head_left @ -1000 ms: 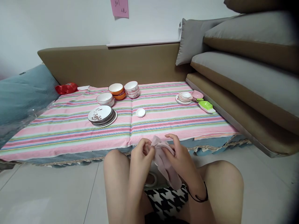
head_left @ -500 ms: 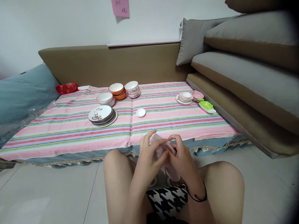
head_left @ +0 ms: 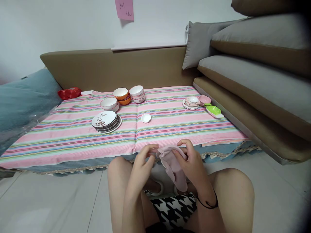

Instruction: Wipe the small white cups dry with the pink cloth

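Note:
A limp, pale pink piece of soft material (head_left: 176,166) with a rolled upper edge hangs between my knees; its exact kind is unclear. My right hand (head_left: 191,160) grips its upper right edge between thumb and fingers. My left hand (head_left: 144,161) is at its left side, thumb and fingers apart, with the fingertips just at the rolled corner. Beyond my hands, a small white bowl (head_left: 146,118) sits on the striped cloth (head_left: 160,136).
On the cloth's left stand stacked plates (head_left: 104,119), white bowls (head_left: 109,103), orange bowls (head_left: 120,94) and patterned bowls (head_left: 137,91). To the right are small dishes (head_left: 192,101), a pink bowl (head_left: 205,99) and a green dish (head_left: 214,110). Stacked cushions (head_left: 252,81) border the right side.
My left hand has moved left and its fingers have come away from most of the pink material. The piece now hangs more spread out from my right hand.

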The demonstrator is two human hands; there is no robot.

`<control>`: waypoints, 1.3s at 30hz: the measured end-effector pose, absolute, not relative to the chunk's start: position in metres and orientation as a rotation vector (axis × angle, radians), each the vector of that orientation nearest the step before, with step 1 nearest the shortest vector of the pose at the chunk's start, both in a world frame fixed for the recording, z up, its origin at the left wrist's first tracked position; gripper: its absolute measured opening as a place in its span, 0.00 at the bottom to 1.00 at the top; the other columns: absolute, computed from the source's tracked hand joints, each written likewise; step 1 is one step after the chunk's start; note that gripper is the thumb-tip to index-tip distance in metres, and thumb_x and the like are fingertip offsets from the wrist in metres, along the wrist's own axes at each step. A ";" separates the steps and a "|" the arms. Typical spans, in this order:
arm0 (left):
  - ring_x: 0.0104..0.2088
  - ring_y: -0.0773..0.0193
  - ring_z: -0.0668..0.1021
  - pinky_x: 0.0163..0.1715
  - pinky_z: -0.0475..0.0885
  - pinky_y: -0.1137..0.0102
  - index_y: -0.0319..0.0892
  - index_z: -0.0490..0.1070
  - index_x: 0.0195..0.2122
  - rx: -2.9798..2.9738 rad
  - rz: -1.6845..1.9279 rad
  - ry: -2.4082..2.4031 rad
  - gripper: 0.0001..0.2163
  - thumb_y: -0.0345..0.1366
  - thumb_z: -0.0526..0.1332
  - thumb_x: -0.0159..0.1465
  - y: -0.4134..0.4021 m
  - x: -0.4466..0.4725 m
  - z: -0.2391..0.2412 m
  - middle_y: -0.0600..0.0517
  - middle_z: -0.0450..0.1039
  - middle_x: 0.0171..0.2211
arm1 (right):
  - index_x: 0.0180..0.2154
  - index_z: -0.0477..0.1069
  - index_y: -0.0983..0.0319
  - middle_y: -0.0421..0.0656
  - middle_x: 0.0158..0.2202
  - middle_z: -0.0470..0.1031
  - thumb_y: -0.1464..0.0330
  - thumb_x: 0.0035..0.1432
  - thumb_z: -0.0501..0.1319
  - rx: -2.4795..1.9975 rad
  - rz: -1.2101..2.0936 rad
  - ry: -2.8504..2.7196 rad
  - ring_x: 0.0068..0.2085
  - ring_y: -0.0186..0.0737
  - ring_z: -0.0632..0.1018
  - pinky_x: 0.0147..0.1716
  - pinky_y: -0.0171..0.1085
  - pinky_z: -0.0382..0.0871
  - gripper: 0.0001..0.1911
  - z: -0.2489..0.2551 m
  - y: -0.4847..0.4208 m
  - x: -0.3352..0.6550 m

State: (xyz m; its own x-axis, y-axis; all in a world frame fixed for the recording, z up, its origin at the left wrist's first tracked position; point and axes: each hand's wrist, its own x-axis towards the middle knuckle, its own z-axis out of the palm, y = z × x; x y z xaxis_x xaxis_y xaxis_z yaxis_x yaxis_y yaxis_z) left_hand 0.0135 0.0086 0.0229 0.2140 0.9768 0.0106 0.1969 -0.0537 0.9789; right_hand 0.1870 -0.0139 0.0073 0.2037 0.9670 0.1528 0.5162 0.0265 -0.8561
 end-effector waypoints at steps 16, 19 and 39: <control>0.33 0.64 0.74 0.33 0.68 0.73 0.43 0.73 0.31 1.509 1.141 1.199 0.04 0.37 0.62 0.59 0.012 0.021 0.022 0.53 0.73 0.31 | 0.41 0.58 0.59 0.31 0.18 0.60 0.63 0.60 0.55 -1.569 0.697 -1.413 0.19 0.30 0.59 0.22 0.30 0.52 0.10 0.008 -0.015 0.184; 0.33 0.65 0.74 0.32 0.68 0.73 0.43 0.73 0.31 1.405 1.189 1.201 0.04 0.37 0.64 0.57 0.011 0.019 0.024 0.53 0.73 0.31 | 0.41 0.58 0.59 0.30 0.17 0.56 0.62 0.59 0.55 -1.558 0.707 -1.385 0.19 0.30 0.59 0.21 0.29 0.51 0.10 0.008 -0.015 0.183; 0.25 0.70 0.65 0.25 0.60 0.75 0.42 0.63 0.29 1.419 1.094 1.271 0.11 0.42 0.63 0.58 0.006 0.026 0.029 0.58 0.61 0.23 | 0.38 0.63 0.60 0.34 0.21 0.65 0.57 0.55 0.59 -1.649 0.633 -1.142 0.21 0.33 0.65 0.22 0.31 0.57 0.15 0.002 -0.012 0.186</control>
